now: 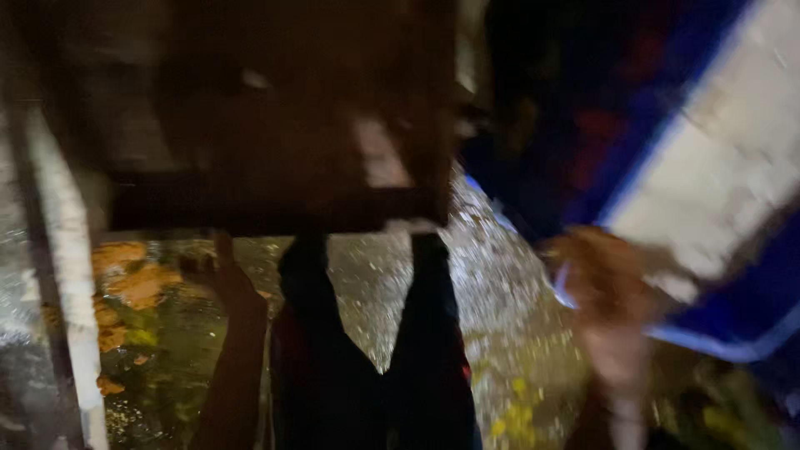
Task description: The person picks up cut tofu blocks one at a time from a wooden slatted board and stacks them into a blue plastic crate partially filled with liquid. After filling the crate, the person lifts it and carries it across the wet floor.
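Note:
The picture is dark and motion-blurred. My left hand [223, 282] is raised at lower left, its fingers just under the bottom edge of a big dark brown box-like thing [275, 125] that fills the top middle. Whether it grips anything is unclear. At the right, my blurred right hand [607, 287] lies on the lower edge of a large blue and white sheet [708, 175] and seems closed on its blue border. Two dark trouser-like shapes [367, 367] hang down the middle between my arms.
A white pole [71, 275] runs down the left side. The ground [500, 292] is wet, grey and speckled. Orange flower heaps [125, 279] lie at the left, and yellow bits [512, 417] lie lower middle-right.

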